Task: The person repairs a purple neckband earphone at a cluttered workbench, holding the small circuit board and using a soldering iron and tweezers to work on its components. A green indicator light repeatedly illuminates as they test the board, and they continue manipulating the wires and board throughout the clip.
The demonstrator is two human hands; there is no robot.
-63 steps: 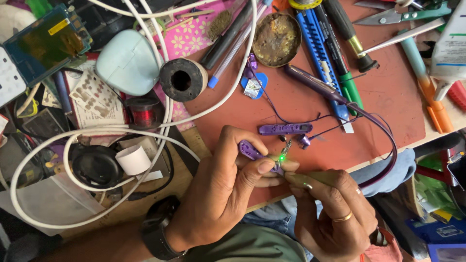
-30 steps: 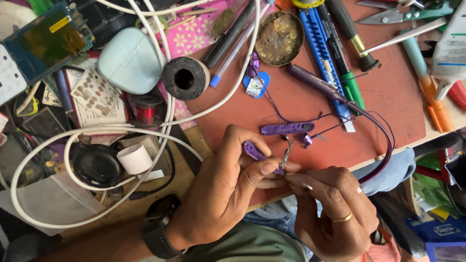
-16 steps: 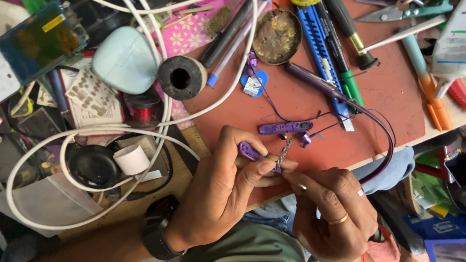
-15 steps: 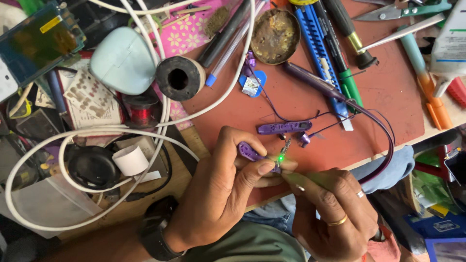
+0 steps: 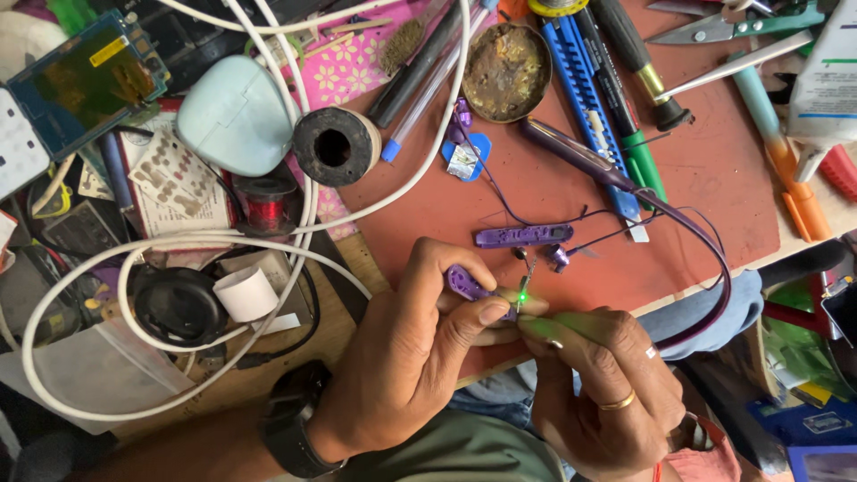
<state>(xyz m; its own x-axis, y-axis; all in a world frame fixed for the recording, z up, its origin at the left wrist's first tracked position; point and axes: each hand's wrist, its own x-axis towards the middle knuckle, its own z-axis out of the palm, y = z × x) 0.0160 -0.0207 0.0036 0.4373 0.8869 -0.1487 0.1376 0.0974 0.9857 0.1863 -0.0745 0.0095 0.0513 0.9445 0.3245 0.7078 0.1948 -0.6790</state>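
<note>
My left hand [image 5: 411,357] pinches a small purple plastic part [image 5: 464,284] between thumb and fingers at the near edge of the red mat [image 5: 714,178]. My right hand [image 5: 598,384], a ring on one finger, grips a thin green tool [image 5: 558,326] whose tip touches the part, where a small green light [image 5: 522,295] glows. Thin dark wires run from the part to a purple strip [image 5: 522,236] and a small purple piece [image 5: 558,259] on the mat. A black watch sits on my left wrist.
A purple cable [image 5: 705,259] loops across the mat. Blue [image 5: 585,89] and green [image 5: 638,152] tools, scissors [image 5: 732,22], a round rusty dish [image 5: 506,71] and a black spool [image 5: 335,147] lie beyond. White cable [image 5: 134,259], a tape roll [image 5: 243,293] and a circuit board [image 5: 80,80] crowd the left.
Both hands have stayed in the same spot. The green light at the tool tip was lit, went dark about a second ago, and glows again now.
</note>
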